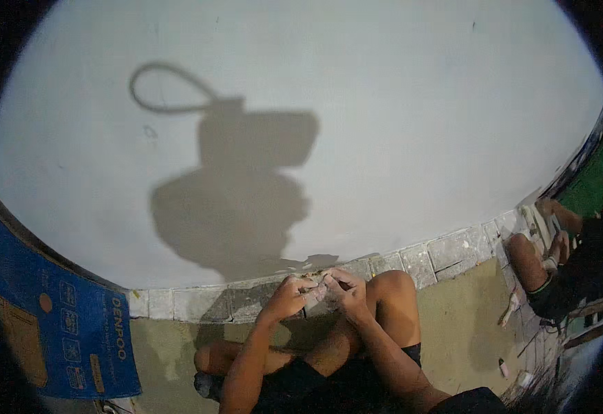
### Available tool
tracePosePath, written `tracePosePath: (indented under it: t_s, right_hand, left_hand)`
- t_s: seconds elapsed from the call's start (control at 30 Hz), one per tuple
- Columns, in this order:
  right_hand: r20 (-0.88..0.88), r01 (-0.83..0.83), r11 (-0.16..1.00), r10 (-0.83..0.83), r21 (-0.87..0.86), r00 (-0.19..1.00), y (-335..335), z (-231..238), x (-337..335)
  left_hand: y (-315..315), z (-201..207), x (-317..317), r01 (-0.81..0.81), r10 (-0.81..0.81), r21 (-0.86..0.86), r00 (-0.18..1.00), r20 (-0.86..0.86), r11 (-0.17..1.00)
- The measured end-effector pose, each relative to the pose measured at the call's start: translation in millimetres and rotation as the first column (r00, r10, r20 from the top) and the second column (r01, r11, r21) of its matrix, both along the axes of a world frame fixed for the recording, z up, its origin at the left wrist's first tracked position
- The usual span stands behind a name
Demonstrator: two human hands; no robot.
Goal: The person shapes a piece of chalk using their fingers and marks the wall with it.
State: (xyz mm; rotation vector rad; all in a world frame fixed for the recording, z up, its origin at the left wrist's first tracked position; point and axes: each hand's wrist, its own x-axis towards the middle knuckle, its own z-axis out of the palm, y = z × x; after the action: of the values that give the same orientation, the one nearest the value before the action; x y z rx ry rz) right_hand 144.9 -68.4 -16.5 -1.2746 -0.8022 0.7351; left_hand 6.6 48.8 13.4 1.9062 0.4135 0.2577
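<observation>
In front of my bent knee, my left hand [288, 298] and my right hand [348, 295] are raised close together near the foot of the wall. The fingers of both are closed in a pinch, with the fingertips turned toward each other. Something small and pale [321, 287] shows between the fingertips, too small and blurred to name. Whitish marks show on the fingers.
A white wall [398, 152] bearing a dark shadow rises ahead, with grey tiles [419, 264] along its foot. At the left stands a blue cardboard box [94, 317]. Another person [529, 262] sits at the right, near a small pink bottle [503, 368] on the floor.
</observation>
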Motion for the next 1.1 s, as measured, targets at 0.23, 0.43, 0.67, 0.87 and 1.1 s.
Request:
tracePosePath:
  t_s: [0.23, 0.43, 0.67, 0.87, 1.1]
  right_hand:
    - [-0.046, -0.031, 0.999, 0.03, -0.021, 0.998, 4.0, -1.2, 0.9]
    - [-0.052, -0.007, 0.999, 0.005, -0.038, 0.999, 3.5, 0.4, -0.9]
    - [-0.034, 0.079, 0.992, -0.082, -0.096, 0.996, 1.4, 6.8, -3.4]
    - [-0.004, 0.084, 0.996, -0.084, -0.014, 0.996, 2.3, 8.5, -4.8]
    - [-0.023, 0.049, 0.999, -0.049, -0.013, 0.999, 2.5, 1.3, 0.5]
  left_hand:
    - [-4.6, -12.2, -13.0, -0.136, 0.094, 0.356, 0.987, 0.132, 0.925]
    - [-4.8, -25.8, -7.8, -0.191, 0.18, 0.438, 0.981, 0.067, 0.878]
    - [-8.7, -22.2, -6.0, -0.249, 0.219, 0.581, 0.968, 0.122, 0.775]
    - [-9.1, -18.8, -3.7, -0.247, 0.205, 0.61, 0.969, 0.139, 0.753]
    - [-7.9, -14.9, -1.5, -0.289, 0.196, 0.576, 0.956, 0.22, 0.765]
